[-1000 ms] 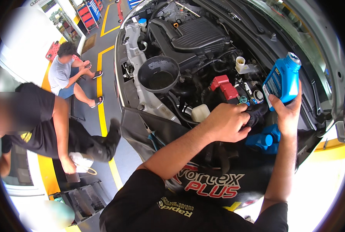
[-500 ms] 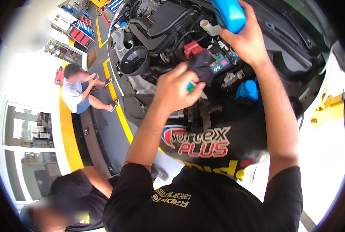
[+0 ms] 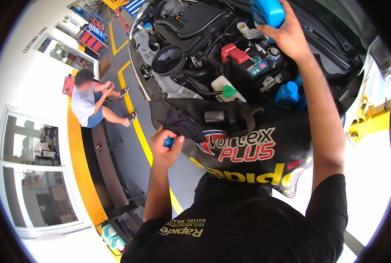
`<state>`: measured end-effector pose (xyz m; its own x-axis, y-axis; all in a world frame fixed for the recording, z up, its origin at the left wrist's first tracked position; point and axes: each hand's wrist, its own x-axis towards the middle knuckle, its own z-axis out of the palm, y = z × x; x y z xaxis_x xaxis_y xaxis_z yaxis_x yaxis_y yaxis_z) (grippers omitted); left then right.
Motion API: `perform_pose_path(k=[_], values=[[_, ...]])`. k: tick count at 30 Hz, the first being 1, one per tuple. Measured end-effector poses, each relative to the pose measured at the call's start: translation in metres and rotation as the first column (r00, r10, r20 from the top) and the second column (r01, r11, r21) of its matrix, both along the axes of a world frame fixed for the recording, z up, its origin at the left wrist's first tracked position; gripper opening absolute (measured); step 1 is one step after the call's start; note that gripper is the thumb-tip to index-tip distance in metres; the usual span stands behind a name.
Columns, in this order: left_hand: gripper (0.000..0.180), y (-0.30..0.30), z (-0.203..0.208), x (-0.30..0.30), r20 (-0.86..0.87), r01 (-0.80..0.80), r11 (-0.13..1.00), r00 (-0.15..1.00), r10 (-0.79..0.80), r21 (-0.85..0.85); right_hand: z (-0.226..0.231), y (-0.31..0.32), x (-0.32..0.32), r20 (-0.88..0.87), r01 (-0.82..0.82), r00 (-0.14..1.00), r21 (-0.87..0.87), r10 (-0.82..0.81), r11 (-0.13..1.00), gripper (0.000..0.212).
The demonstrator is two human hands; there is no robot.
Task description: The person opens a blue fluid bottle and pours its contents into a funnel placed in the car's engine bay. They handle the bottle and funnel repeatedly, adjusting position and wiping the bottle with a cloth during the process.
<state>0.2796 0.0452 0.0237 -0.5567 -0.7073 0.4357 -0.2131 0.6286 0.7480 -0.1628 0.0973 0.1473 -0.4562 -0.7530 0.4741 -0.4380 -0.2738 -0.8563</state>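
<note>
High over the engine bay, my right hand [image 3: 290,35] is closed around a blue plastic bottle [image 3: 269,12]. The bottle is tilted close to a whitish filler neck [image 3: 247,30]; its mouth is not clearly visible. At the front of the car my left hand [image 3: 165,151] is closed on a dark cloth [image 3: 184,126] and a small blue cap [image 3: 169,142]. Right of that hand, a black cover [image 3: 243,162] drapes over the car's front edge. A second blue bottle [image 3: 287,94] stands near the battery [image 3: 257,65].
A black funnel [image 3: 168,60] stands upright on the engine's left. A pale reservoir with a green cap [image 3: 229,90] lies beyond the cover. On a bench to the left sits a person [image 3: 86,103], near a yellow floor line [image 3: 140,136]. A tool cart [image 3: 93,38] stands farther off.
My left hand has moved down and left, off the engine bay, taking the cloth along. My right hand with the bottle shifted slightly right. A second person at lower left has left view.
</note>
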Motion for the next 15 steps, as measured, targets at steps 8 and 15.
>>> perform_pose_path(k=[8,15], values=[[0.024,-0.052,-0.016,-0.064,-0.195,0.547,0.834,0.829,-0.525,0.079,-0.046,-0.002,0.004,-0.069,0.378,0.921,-0.063,-0.382,0.923,0.082],[0.023,-0.072,-0.009,-0.159,-0.369,0.746,0.666,0.62,-0.693,0.002,-0.084,-0.006,0.011,-0.059,0.52,0.851,-0.043,-0.521,0.853,0.084]])
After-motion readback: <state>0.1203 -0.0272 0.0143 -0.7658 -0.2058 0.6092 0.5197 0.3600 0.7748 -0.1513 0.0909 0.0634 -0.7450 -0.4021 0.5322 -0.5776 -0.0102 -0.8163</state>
